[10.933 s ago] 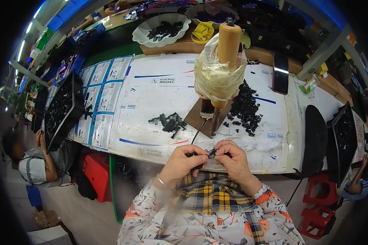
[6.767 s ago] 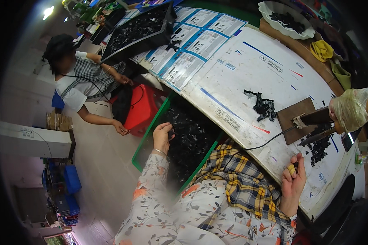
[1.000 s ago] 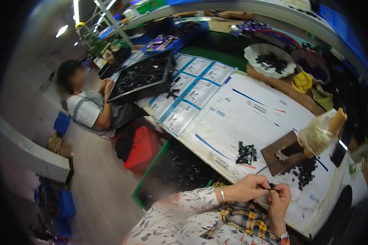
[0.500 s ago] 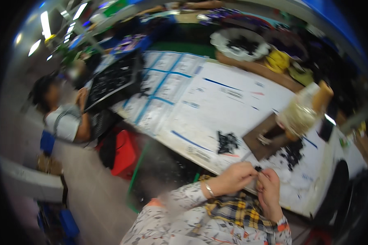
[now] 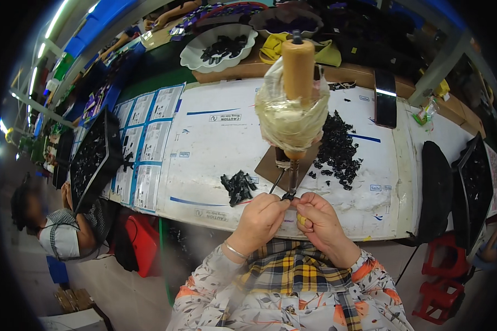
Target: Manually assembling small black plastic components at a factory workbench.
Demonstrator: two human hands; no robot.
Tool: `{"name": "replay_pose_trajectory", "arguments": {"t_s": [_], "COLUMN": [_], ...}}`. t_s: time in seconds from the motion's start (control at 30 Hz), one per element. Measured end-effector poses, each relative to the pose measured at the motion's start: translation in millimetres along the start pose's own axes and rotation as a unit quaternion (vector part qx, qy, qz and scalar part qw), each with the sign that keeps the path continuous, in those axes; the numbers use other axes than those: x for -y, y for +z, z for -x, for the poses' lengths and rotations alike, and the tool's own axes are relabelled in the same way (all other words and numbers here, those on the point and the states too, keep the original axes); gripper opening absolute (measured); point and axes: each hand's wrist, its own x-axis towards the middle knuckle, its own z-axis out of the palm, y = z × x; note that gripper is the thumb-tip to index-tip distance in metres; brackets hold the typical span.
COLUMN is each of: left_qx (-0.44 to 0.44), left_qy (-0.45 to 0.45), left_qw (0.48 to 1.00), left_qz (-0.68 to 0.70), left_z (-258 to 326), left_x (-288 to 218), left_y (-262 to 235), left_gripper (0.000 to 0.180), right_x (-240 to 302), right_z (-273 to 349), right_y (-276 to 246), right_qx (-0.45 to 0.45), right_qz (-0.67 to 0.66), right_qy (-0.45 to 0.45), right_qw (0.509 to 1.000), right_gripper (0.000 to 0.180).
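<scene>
Both my hands meet at the front edge of the table, under the tip of an upright bench tool wrapped in clear plastic (image 5: 292, 118), with a wooden handle (image 5: 299, 69) on top. Between thumb and fingers, my left hand (image 5: 261, 219) pinches a small black plastic piece (image 5: 287, 196). My right hand (image 5: 321, 222) is closed at the same piece, fingers curled, with something yellow round one finger. The tool's brown base plate (image 5: 268, 165) lies just beyond. A small pile of black pieces (image 5: 238, 187) is left of it, and a larger heap (image 5: 337, 151) lies right.
A white scalloped bowl (image 5: 196, 55) of black parts stands at the back, near yellow cloth (image 5: 326, 53). A phone (image 5: 385, 99) lies at right. Black trays (image 5: 96, 160) of parts flank the table. A person (image 5: 66, 231) sits at left; red stools (image 5: 439, 298) stand at right.
My view has swung to the right and straightened, so the bench tool now stands near the middle. My hands stay together at the black piece, now beneath the tool's tip.
</scene>
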Motion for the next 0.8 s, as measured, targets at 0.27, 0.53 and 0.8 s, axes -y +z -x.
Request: {"name": "replay_pose_trajectory", "arguments": {"t_s": [0.27,0.53,0.8], "left_qx": [0.01,0.011,-0.004], "left_qy": [0.001,0.01,0.013], "left_qw": [1.0,0.999,0.999], "left_qz": [-0.015,-0.028,-0.034], "left_z": [-8,-12,-10], "left_x": [-4,-9,-10], "left_y": [-6,-8,-5], "left_gripper": [0.022,0.022,0.022], "right_x": [3,4,5], "right_z": [-2,-1,0], "right_y": [3,4,3], "right_qx": [0.021,0.029,0.031], "right_qz": [-0.008,-0.017,-0.02], "right_qy": [-0.006,-0.013,-0.014], "right_qw": [1.0,0.999,0.999], "right_gripper": [0.007,0.009,0.009]}}
